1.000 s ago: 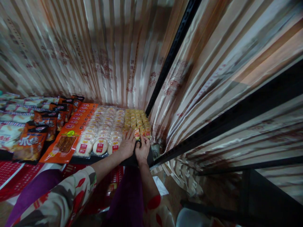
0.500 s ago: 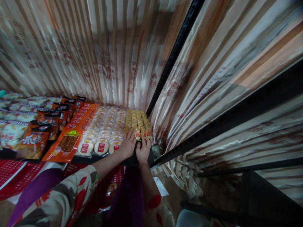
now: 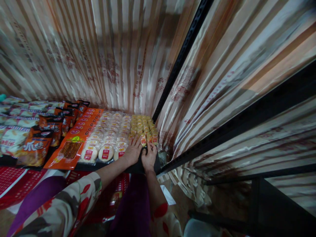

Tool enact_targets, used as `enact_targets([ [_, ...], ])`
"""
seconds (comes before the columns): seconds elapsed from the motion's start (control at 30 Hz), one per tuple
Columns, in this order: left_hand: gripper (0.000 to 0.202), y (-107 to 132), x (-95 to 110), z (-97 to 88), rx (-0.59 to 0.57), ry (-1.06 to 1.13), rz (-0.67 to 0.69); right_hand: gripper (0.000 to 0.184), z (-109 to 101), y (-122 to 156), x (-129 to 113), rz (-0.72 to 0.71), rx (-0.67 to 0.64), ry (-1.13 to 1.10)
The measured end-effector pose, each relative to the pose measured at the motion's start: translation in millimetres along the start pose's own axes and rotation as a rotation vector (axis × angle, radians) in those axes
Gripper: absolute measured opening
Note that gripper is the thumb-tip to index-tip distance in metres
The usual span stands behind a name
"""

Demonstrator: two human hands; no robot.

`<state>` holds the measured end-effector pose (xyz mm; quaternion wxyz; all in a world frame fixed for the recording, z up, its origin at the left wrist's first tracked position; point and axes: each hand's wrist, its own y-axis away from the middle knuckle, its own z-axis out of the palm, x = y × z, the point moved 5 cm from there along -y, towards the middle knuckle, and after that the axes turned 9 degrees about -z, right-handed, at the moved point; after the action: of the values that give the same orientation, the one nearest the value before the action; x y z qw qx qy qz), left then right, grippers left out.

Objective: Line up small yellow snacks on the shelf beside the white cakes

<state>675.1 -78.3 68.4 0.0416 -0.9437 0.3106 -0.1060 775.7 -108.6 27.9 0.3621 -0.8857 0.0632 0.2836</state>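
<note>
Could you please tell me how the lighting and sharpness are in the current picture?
Head view: dim overall, with pale sheen along the folds of the striped curtain; head view: lower right sinks into near-black; head view: print on the small yellow-wrapped snacks too soft to read.

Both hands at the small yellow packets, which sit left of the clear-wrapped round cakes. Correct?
Wrong side: the head view shows the small yellow packets right of the clear-wrapped round cakes. Left hand and right hand are at the packets, as stated.

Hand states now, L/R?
Left hand: open, flat, reaching onto the yellow packs; no grip visible.
Right hand: partly curled at the front of the yellow packs; can't tell if it grips one.
</note>
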Motion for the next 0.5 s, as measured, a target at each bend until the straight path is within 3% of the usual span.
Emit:
enact_targets([
  [0.5,0.045,1.2,3.2,-1.1,0.0,-0.005,-0.023,0.042,-1.9,1.6,2.3,0.05,0.031,-0.045],
])
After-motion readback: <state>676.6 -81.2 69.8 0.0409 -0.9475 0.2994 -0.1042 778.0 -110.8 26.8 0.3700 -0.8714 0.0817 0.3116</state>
